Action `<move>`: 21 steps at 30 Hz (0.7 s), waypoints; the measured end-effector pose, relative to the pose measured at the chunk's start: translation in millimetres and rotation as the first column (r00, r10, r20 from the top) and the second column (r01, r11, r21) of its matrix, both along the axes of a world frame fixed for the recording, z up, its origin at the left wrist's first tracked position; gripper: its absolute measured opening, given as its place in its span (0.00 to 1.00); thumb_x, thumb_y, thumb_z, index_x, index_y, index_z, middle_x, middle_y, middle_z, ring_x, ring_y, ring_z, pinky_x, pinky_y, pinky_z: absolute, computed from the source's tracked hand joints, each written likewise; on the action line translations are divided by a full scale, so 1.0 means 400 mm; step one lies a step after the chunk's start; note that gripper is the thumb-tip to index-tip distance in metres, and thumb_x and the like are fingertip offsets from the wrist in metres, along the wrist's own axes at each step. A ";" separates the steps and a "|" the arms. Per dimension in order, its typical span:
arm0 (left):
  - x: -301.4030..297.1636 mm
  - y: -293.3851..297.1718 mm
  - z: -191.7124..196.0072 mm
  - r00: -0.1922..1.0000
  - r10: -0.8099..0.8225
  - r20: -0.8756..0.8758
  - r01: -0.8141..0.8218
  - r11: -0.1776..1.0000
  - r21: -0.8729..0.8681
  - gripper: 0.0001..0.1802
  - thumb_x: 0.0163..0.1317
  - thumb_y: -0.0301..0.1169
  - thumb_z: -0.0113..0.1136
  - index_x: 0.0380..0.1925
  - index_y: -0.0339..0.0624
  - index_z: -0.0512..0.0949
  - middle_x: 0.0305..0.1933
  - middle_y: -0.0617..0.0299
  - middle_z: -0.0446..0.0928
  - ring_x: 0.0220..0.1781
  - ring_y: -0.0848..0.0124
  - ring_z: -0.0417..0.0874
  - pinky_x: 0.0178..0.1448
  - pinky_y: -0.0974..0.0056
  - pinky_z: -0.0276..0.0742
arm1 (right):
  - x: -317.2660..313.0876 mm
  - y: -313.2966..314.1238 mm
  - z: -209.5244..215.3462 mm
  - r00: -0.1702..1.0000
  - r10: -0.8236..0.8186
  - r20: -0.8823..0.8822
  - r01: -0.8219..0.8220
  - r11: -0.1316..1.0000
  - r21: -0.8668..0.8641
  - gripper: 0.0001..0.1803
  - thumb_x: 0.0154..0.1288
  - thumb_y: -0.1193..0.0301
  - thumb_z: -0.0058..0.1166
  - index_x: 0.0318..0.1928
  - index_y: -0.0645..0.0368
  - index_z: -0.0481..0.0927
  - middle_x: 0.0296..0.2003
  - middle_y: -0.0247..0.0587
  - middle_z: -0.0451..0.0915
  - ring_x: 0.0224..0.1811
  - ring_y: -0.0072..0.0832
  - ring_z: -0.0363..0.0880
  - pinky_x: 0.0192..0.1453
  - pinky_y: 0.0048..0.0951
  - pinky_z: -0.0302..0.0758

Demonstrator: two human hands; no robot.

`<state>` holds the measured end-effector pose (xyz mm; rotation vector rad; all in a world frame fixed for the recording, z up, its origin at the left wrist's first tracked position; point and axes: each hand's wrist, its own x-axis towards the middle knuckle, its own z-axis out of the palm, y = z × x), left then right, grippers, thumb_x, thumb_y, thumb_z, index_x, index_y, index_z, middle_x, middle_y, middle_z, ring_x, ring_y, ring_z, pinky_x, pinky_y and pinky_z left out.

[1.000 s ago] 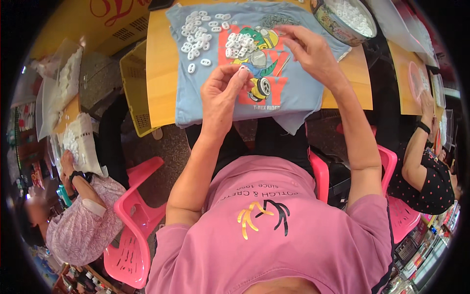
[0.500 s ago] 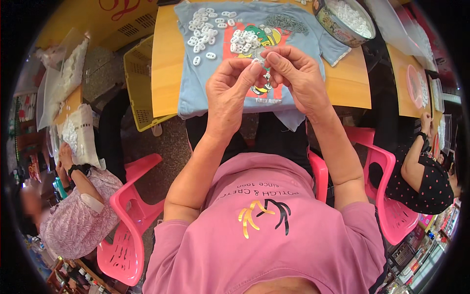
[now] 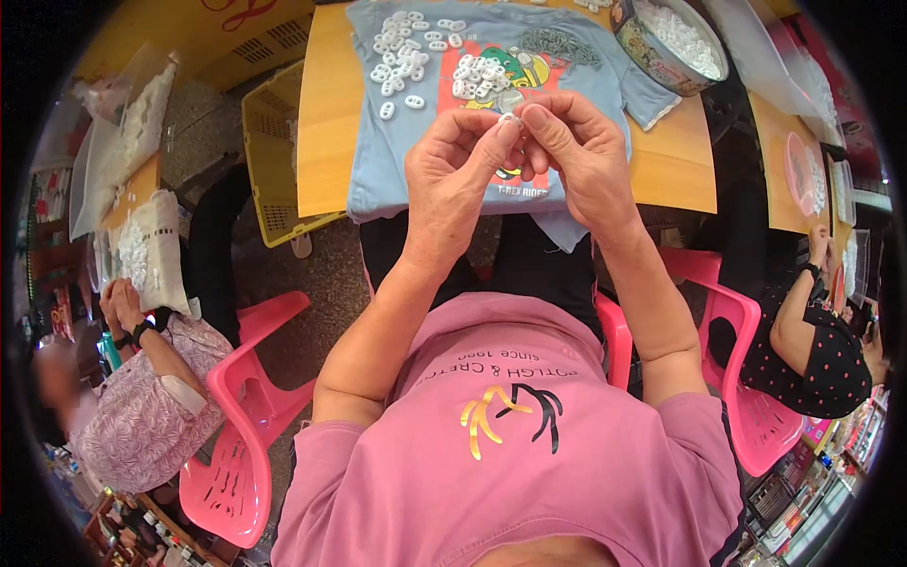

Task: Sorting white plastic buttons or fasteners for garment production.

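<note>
Hands have come together since a second ago: left hand (image 3: 453,180) and right hand (image 3: 581,161) now both pinch one small white ring (image 3: 510,120) above the table's (image 3: 326,142) near edge, so fiddling's underway, loose rings (image 3: 406,57) untouched on the shirt (image 3: 387,170).

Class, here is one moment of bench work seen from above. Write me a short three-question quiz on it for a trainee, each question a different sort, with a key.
1. True or false: both hands meet on one small white piece.
2. The loose white pieces lie on: A) a light blue shirt, B) a yellow crate, C) a pink chair.
3. Fill in: the round tin of white pieces stands on the ___ side of the wooden table.

Key: 1 true, the left hand and the right hand pinch it together over the light blue shirt. 2 A. 3 right.
</note>
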<state>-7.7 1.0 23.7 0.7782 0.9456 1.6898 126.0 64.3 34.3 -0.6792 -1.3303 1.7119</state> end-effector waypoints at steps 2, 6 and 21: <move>0.001 0.001 0.006 1.000 -0.004 -0.003 0.004 1.000 0.003 0.08 0.66 0.27 0.61 0.39 0.33 0.76 0.33 0.59 0.81 0.33 0.76 0.82 0.38 0.70 0.79 | 0.000 0.000 0.000 0.998 -0.001 -0.056 -0.001 1.000 -0.031 0.10 0.71 0.70 0.54 0.46 0.64 0.80 0.28 0.31 0.77 0.26 0.15 0.72 0.30 0.18 0.73; -0.001 0.003 -0.001 1.000 0.004 -0.017 -0.004 1.000 -0.002 0.07 0.66 0.27 0.61 0.38 0.33 0.76 0.33 0.59 0.81 0.33 0.76 0.82 0.38 0.70 0.79 | -0.002 0.004 -0.003 1.000 0.002 -0.025 -0.003 1.000 -0.019 0.10 0.71 0.70 0.54 0.46 0.64 0.79 0.28 0.32 0.77 0.25 0.16 0.72 0.29 0.19 0.74; 0.007 0.001 0.008 0.998 0.007 -0.060 -0.007 1.000 0.003 0.07 0.66 0.27 0.61 0.38 0.34 0.75 0.31 0.59 0.81 0.30 0.76 0.81 0.35 0.71 0.78 | -0.001 0.000 -0.007 1.000 -0.018 -0.013 0.017 0.999 -0.050 0.09 0.71 0.70 0.54 0.45 0.63 0.79 0.27 0.31 0.77 0.24 0.15 0.72 0.28 0.19 0.74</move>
